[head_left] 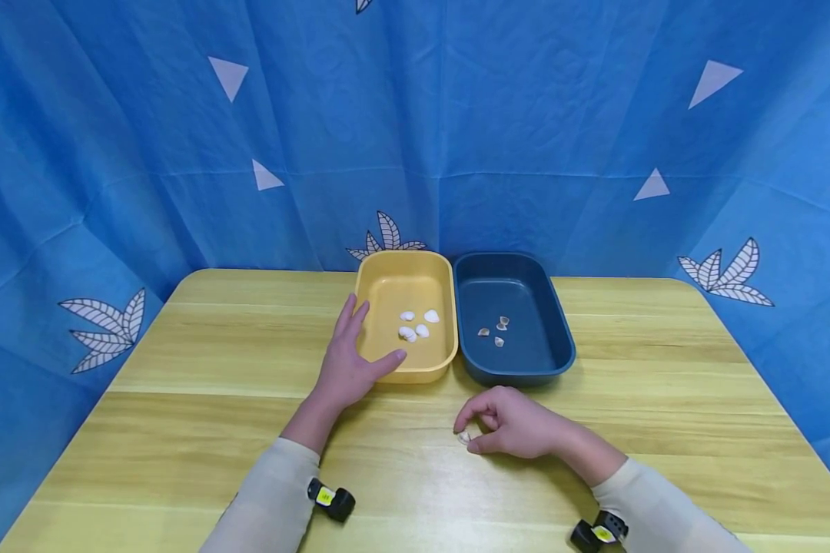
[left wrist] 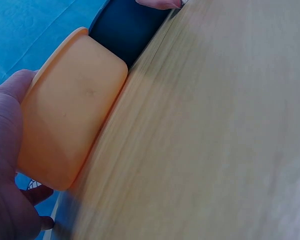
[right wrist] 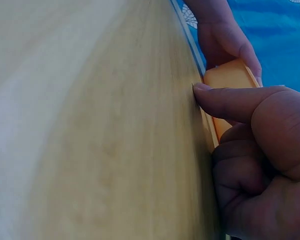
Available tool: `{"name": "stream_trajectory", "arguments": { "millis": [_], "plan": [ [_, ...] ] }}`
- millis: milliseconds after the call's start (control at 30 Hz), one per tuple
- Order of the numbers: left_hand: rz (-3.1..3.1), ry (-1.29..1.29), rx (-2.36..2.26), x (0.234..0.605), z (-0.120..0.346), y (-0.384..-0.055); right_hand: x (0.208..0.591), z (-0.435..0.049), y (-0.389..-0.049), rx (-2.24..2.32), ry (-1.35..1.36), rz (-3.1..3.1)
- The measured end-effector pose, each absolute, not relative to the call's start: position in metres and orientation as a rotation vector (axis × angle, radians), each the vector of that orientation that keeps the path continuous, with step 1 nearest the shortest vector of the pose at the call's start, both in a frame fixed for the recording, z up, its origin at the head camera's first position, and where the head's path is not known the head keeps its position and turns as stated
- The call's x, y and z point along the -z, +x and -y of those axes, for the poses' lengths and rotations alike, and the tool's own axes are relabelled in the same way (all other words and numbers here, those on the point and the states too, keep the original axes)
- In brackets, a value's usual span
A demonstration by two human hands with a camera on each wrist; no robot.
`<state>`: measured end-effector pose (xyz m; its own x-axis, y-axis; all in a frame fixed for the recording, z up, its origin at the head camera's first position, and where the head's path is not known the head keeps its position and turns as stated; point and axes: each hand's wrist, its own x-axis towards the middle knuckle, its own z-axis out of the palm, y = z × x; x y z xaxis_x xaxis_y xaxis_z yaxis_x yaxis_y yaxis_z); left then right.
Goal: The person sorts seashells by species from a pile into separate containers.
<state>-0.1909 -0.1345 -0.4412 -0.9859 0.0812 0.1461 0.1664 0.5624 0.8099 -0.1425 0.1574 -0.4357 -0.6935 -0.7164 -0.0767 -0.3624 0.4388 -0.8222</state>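
Observation:
My right hand (head_left: 515,422) is low over the table in front of the trays, with a small pale seashell (head_left: 464,437) between thumb and index fingertip. In the right wrist view the right hand (right wrist: 260,155) hides that shell. My left hand (head_left: 349,365) rests against the near left corner of the yellow tray (head_left: 406,376), thumb over the rim and fingers fairly straight along the outer side. Several white seashells (head_left: 422,330) lie inside the yellow tray. Beside it, the dark blue tray (head_left: 515,376) contains several small brownish shells (head_left: 499,342).
Both trays stand side by side near the far edge of the wooden table (head_left: 664,399). Behind them hangs a blue curtain (head_left: 498,138) with printed leaves and triangles. A strap with a small black device (head_left: 332,499) sits on each sleeved wrist.

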Motion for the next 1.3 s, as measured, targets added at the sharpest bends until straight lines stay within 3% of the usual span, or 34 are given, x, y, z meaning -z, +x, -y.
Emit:
{"name": "stream_trajectory", "arguments": {
  "millis": [1300],
  "plan": [
    [2.695,-0.21,1.422,0.4414,0.1347,-0.1917,0.4388,-0.1571,-0.1408,1.112,-0.869,-2.343]
  ]
}}
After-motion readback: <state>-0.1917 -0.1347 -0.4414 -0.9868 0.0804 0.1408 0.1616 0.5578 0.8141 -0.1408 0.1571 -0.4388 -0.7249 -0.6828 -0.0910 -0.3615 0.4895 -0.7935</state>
